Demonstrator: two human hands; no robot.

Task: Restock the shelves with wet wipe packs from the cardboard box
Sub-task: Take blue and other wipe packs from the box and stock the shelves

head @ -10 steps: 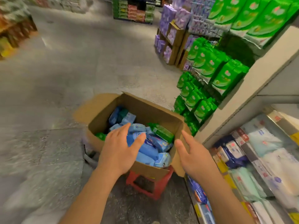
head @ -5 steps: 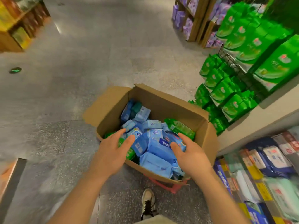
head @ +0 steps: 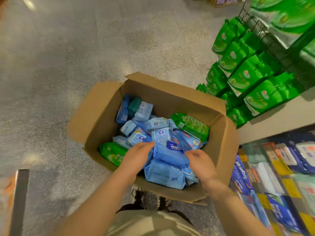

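An open cardboard box (head: pixel 170 89) stands on the floor in front of me, filled with several wet wipe packs, mostly blue, plus a green one (head: pixel 190 125) at the right and another green one (head: pixel 112 152) at the left. A large blue Tempo pack (head: pixel 172 154) lies on top near the front. My left hand (head: pixel 136 155) grips its left edge with bent fingers. My right hand (head: pixel 199 159) curls round its right edge. Both hands are inside the box.
A low shelf (head: pixel 272 167) at the right holds rows of blue and white wipe packs. Above it, green packs (head: pixel 247 74) hang on a wire rack. My shoes (head: pixel 138 196) stand just behind the box. A dark-edged fixture (head: pixel 20 193) sits at the lower left.
My view has tilted down over the box. My right hand came from the box's right side into it, and both hands closed in on the blue Tempo pack.
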